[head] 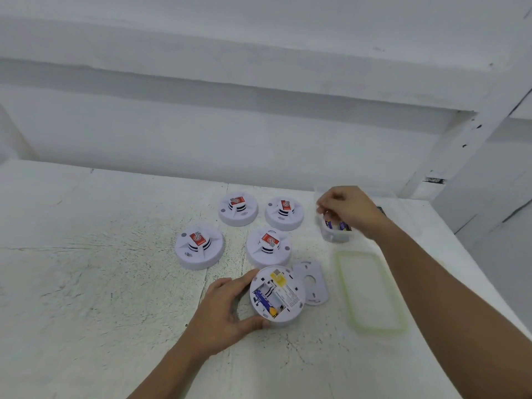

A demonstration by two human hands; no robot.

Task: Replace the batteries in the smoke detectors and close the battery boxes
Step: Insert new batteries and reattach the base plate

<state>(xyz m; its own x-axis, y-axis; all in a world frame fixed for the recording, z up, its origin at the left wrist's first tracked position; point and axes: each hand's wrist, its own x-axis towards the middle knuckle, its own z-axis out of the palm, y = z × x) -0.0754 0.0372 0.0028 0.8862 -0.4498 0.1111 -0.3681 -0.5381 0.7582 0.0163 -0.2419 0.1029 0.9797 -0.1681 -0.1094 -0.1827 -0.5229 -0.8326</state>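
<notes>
My left hand (223, 311) grips an upturned white smoke detector (285, 295) by its rim, tilted toward me. Its battery bay lies uncovered, with one blue and yellow battery (266, 302) seated in it. The detector's white back cover (312, 282) lies flat on the table just to the right. My right hand (348, 210) reaches into a small clear plastic box (336, 233) that holds blue batteries; its fingers are curled down into the box and hide whatever they touch.
Several white smoke detectors with red labels stand face up on the white table (86, 283), among them one at the left (199, 246) and one at the back (237, 208). The box's clear lid (371, 289) lies right of the cover. A white wall rises behind.
</notes>
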